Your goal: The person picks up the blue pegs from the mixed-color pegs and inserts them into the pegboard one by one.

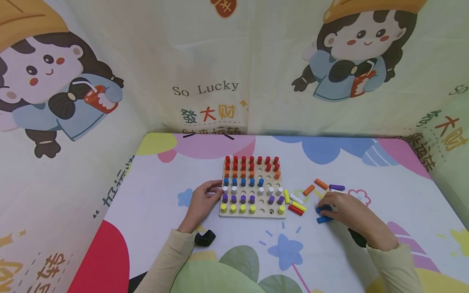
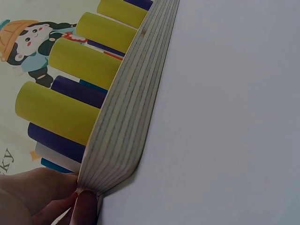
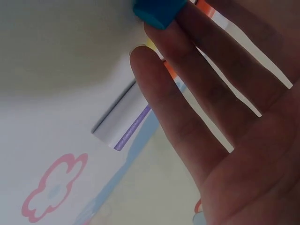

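Note:
A wooden pegboard (image 1: 253, 217) stands on the table, filled with rows of red, orange, blue, white, purple and yellow pegs, some holes bare. At its left edge my left hand (image 1: 202, 203) grips the side; the left wrist view shows thumb and finger at the board's corner, beside upright yellow pegs (image 2: 58, 112). Right of the board, my right hand (image 1: 346, 211) pinches a blue peg (image 1: 322, 209) low over the table, its fingertips hiding part of it. Another blue peg (image 1: 324, 219) lies just in front. The right wrist view shows the blue peg (image 3: 159, 10) at the fingertips; the thumb is hidden.
Loose pegs lie between board and right hand: orange (image 1: 321, 184), purple (image 1: 337, 187), yellow (image 1: 298, 206), red (image 1: 296, 210) and white (image 1: 296, 199). A white peg (image 3: 121, 117) lies beyond the right fingers. A patterned cloth (image 1: 256, 61) hangs behind the table.

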Available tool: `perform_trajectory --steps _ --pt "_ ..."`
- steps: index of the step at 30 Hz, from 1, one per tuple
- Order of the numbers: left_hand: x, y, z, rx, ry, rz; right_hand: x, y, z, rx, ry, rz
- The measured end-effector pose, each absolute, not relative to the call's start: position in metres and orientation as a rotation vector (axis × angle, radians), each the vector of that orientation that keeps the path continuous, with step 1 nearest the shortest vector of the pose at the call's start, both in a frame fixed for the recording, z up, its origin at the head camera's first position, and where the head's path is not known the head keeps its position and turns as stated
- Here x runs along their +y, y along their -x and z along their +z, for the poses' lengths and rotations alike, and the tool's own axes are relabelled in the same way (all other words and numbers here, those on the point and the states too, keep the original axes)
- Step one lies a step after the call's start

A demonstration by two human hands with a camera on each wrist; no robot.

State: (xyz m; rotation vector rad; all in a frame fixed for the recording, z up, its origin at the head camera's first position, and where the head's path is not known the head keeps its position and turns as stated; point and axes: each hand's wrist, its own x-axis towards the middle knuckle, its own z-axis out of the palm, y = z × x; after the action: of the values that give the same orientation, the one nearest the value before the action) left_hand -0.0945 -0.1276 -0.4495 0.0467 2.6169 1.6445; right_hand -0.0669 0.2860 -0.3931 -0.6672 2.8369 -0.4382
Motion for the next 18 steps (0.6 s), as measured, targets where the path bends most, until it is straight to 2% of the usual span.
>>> perform_trajectory --steps 18 --pt "-0.1273 0.0947 -0.4494 2.614 -0.043 1.64 0.283 0.0682 -0.3953 2.847 0.669 -0.425"
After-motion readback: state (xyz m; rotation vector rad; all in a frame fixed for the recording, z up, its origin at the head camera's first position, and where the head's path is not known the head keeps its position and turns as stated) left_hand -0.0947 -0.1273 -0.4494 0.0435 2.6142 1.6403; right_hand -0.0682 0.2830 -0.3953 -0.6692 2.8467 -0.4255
